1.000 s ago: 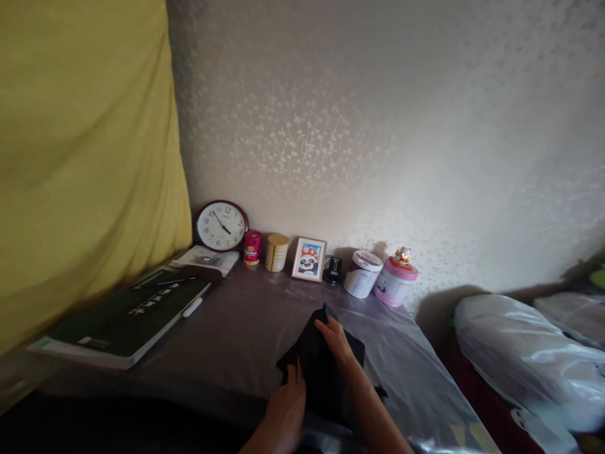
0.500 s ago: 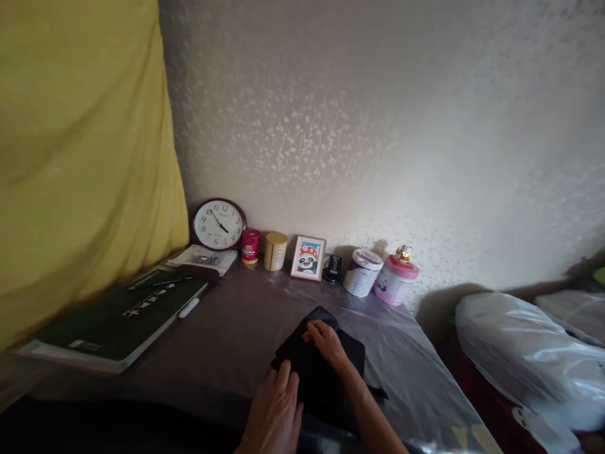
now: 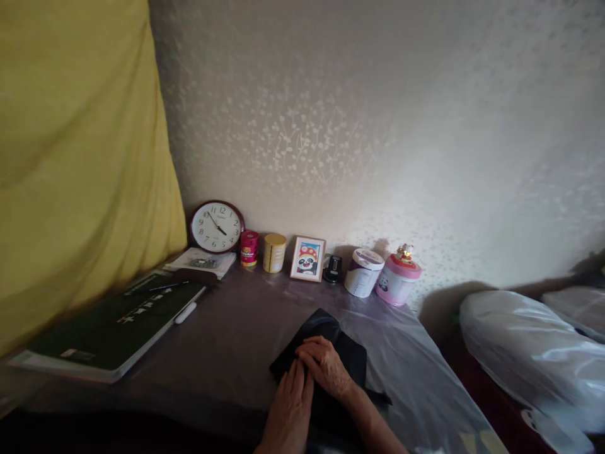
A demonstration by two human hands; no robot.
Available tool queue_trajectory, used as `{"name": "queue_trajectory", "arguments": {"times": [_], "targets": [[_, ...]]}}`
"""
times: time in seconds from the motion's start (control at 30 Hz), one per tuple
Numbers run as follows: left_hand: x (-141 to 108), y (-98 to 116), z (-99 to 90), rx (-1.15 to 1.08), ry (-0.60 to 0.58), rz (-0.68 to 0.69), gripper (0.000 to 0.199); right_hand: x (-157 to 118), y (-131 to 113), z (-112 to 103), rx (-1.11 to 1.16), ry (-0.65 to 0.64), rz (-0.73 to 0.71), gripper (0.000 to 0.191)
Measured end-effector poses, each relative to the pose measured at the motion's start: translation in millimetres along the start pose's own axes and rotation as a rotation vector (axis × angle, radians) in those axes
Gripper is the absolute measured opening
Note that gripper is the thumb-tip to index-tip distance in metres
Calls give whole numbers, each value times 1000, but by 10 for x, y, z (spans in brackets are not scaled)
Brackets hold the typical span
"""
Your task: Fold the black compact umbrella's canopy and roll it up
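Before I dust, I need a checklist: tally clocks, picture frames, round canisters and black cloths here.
Clock: 1
Picture frame: 1
Canisters: 4 (red can, yellow can, white tub, pink tub)
Black cloth, under left hand and right hand: 1
Total: 7

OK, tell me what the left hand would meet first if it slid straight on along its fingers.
Most likely the right hand, whose fingers lie just ahead of the left hand, over the black cloth. Depth is unclear: the two may already touch, or the left might slip underneath.
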State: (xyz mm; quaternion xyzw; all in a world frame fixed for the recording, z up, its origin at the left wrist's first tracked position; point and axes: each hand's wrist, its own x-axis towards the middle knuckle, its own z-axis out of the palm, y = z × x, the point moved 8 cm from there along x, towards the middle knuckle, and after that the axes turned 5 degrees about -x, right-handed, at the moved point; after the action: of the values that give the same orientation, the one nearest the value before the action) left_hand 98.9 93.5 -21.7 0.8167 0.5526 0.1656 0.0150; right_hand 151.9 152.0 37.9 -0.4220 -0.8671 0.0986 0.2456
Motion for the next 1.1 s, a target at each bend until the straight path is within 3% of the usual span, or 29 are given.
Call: {"name": "queue_trajectory", "arguments": {"times": [0.23,0.47,0.67,0.77,0.83,0.93,1.0,1.1], "targets": [[-27,-38,196,117,70,-66,73,159,281,-2,-125,-10,-65,35],[-46,-92,164,-30,-230,-108,80,388,607,9,-234,-32,-29,37],[-34,-90,107,6,-267,-199,86,486,879,-58,-313,-82,121,37],[-30,-78,83,2,-283,-214,83,452,835,-219,-434,33,219,32],[-31,-69,12,2,-278,-218,80,416,667,-232,-431,93,158,31],[-45,-42,-98,-2,-288,-206,76,377,451,-59,-326,19,4,32],[-59,-27,-138,-3,-306,-197,76,368,484,-10,-315,-18,16,31],[-72,-27,-156,-1,-317,-206,80,303,800,-229,-398,63,255,26]]}}
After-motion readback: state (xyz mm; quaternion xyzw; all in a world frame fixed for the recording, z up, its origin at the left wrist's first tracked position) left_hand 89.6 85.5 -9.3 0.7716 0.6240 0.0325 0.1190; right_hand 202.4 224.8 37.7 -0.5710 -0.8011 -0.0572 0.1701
